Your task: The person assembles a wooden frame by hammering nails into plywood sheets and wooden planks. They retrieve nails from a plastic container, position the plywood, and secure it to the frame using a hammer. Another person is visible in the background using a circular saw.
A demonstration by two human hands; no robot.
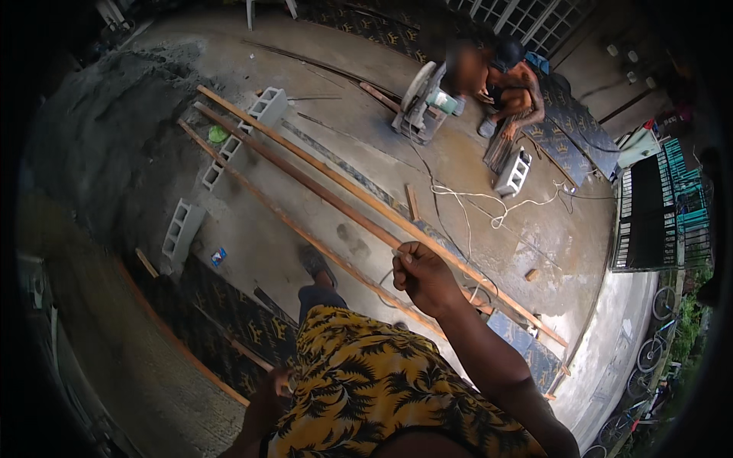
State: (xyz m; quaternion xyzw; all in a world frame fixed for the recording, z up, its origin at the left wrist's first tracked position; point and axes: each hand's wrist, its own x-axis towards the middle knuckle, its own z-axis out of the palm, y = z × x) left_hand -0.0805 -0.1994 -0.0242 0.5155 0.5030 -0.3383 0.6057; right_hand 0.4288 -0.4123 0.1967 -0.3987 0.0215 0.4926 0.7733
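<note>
My right hand (421,276) is raised in front of my body, thumb and fingers pinched. A tiny pale bit shows at its fingertips, too small to name. Behind the hand, three long wooden strips run slantwise: a light one (336,180), a darker brown one (305,177) and a thinner near one (290,220). Their far-left ends lie by grey hollow blocks (269,104). Low at my left side, my left hand (279,384) is in shadow beside my patterned shirt, fingers curled; whatever it holds is hidden.
A person (527,84) crouches at the back right beside a chop saw (427,107). Cords (527,202) trail across the concrete near another hollow block (513,172). Dark printed boards (252,328) lie near left, a sand heap (99,137) far left. Bicycles (651,355) stand at right.
</note>
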